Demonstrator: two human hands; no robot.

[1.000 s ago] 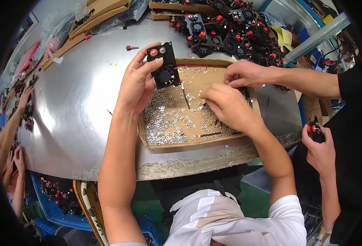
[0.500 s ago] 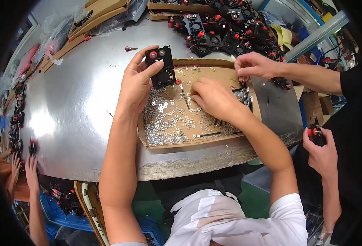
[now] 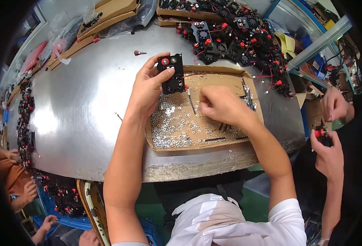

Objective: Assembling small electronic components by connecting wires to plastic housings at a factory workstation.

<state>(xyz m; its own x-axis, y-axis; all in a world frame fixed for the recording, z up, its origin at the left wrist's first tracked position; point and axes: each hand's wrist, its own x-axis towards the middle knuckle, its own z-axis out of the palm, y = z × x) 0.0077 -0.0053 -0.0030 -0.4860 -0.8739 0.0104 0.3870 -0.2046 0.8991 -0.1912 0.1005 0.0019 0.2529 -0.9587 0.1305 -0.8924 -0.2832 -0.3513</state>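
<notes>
My left hand (image 3: 147,91) grips a black plate with a fan (image 3: 173,84), tilted up over the far left corner of a shallow cardboard tray (image 3: 201,146). A red terminal and a bare metal post sit on the plate's upper part, and my thumb presses its face. Above the middle of the tray, my right hand (image 3: 226,105) is closed with its fingers curled under; whatever they hold is hidden. Loose metal nuts and washers (image 3: 168,133) cover much of the tray's left side. A short black lead (image 3: 191,102) lies left of my right hand.
Thin black leads (image 3: 248,97) fill the tray's right end. Black fan plates with red terminals (image 3: 230,45) are heaped behind it. A red terminal post (image 3: 140,53) lies on the metal table (image 3: 78,106). At right, a co-worker's hand (image 3: 328,158) holds a similar black part.
The co-worker's hand has drawn back from the tray's right end to their own part. My right hand has lifted and curled tighter. The whole view has shifted slightly.
</notes>
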